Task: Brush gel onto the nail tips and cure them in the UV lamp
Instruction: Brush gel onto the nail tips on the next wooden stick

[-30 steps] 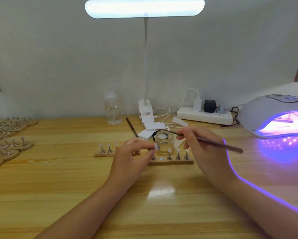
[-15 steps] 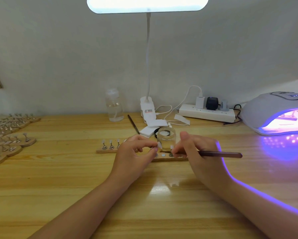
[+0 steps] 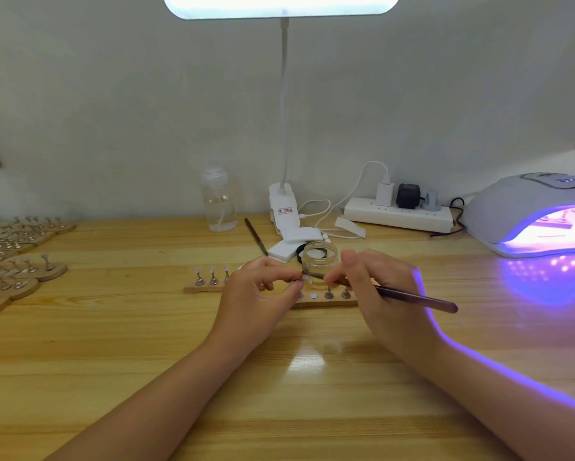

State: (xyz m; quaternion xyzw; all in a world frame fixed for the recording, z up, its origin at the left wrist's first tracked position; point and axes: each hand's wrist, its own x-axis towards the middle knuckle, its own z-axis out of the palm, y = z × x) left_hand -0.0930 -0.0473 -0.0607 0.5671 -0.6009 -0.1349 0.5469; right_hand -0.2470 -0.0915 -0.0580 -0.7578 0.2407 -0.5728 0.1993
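Wooden bench: left hand pinches a nail tip before the glass jar; right hand grips the brush, bristles touching the tip. UV lamp glows at right.

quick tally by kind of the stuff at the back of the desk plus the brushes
Brushes: 2, one in the right hand, one lying
Clear bottle: 1
Glass jar: 1
Power strip: 1
UV lamp: 1
Desk lamp: 1
Total: 7
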